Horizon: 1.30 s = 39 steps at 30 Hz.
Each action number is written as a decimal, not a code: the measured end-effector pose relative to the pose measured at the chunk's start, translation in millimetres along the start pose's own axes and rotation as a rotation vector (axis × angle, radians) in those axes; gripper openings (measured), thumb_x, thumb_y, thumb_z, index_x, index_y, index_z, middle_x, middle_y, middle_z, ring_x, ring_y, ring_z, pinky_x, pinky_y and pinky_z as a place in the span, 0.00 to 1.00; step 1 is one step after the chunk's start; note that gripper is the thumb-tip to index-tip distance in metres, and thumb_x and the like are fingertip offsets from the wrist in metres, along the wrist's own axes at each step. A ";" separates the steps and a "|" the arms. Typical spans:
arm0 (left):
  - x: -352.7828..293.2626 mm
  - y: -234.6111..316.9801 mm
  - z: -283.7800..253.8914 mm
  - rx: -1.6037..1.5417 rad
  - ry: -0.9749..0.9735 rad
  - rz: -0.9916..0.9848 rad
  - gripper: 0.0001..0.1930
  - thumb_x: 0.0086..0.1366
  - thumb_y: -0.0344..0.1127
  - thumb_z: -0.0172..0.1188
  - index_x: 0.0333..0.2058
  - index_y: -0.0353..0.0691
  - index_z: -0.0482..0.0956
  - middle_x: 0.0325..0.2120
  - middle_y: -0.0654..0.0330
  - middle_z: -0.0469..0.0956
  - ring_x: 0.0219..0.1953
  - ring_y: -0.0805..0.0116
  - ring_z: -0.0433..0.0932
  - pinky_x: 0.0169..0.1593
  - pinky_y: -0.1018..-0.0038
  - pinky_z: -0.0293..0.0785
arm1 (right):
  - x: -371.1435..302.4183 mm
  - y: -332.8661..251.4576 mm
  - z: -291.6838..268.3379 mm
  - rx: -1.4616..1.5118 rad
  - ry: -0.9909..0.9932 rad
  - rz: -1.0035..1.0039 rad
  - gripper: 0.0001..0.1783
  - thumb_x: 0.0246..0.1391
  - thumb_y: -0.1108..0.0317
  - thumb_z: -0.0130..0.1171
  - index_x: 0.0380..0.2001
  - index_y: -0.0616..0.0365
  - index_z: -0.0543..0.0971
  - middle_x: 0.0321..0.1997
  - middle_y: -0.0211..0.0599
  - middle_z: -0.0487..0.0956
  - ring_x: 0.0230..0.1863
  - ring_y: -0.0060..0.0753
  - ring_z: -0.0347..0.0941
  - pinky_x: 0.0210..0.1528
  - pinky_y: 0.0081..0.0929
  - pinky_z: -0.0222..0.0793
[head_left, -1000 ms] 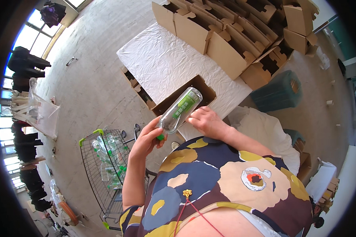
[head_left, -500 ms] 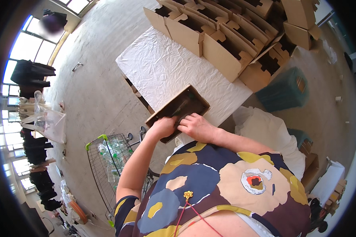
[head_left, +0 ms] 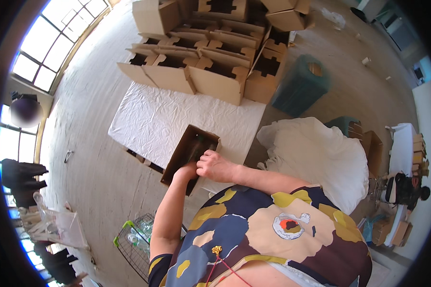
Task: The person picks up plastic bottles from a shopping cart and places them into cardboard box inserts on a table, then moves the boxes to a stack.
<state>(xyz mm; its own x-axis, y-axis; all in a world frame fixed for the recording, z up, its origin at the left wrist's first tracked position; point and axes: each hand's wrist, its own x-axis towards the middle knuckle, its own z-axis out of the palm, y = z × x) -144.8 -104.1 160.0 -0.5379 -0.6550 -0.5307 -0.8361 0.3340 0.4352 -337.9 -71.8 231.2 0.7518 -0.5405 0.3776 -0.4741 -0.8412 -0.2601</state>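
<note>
A narrow open cardboard box (head_left: 178, 154) sits tilted at the near edge of the white-covered table, its dark inside facing up. My left hand (head_left: 187, 171) reaches into its near end, and the walls and my other hand hide the fingers. My right hand (head_left: 216, 167) is at the box's right side, fingers bent over the rim and gripping it. What lies inside is too dark to make out.
Rows of open cardboard boxes (head_left: 215, 71) stand on the far part of the white-covered table (head_left: 148, 115). A green bin (head_left: 301, 86) and a large white sack (head_left: 316, 153) are to the right. A wire cart (head_left: 134, 241) with plastic bottles stands at lower left.
My view has turned, so the table and boxes appear further left. The cardboard box now points more steeply away from me. Both hands stay at it, the left one still inside.
</note>
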 end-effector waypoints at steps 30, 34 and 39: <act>-155.5 97.2 32.8 -0.277 1.092 -0.397 0.28 0.57 0.36 0.69 0.56 0.40 0.72 0.54 0.51 0.68 0.57 0.50 0.65 0.60 0.61 0.64 | 10.3 74.8 -32.9 0.820 0.143 0.594 0.25 0.48 0.72 0.65 0.52 0.62 0.76 0.55 0.46 0.76 0.53 0.45 0.75 0.56 0.33 0.71; -152.6 110.0 12.1 -0.103 1.171 -0.378 0.26 0.57 0.36 0.67 0.54 0.38 0.74 0.55 0.54 0.70 0.55 0.51 0.66 0.59 0.61 0.65 | 9.1 81.8 -1.4 0.757 0.217 0.573 0.25 0.49 0.76 0.55 0.53 0.66 0.75 0.56 0.49 0.77 0.58 0.44 0.73 0.61 0.32 0.67; -148.2 85.3 -1.2 -0.060 1.131 -0.401 0.21 0.60 0.38 0.63 0.51 0.39 0.76 0.52 0.58 0.75 0.54 0.55 0.69 0.59 0.60 0.64 | 7.2 84.4 16.7 0.805 0.234 0.620 0.28 0.48 0.77 0.45 0.55 0.68 0.73 0.58 0.54 0.75 0.62 0.46 0.71 0.66 0.32 0.62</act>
<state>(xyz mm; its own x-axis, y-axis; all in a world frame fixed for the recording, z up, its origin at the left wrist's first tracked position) -136.3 20.7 276.6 0.1837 -0.9392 0.2901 -0.9000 -0.0420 0.4339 -364.8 -146.4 197.2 0.3325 -0.9359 0.1163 -0.2361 -0.2020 -0.9505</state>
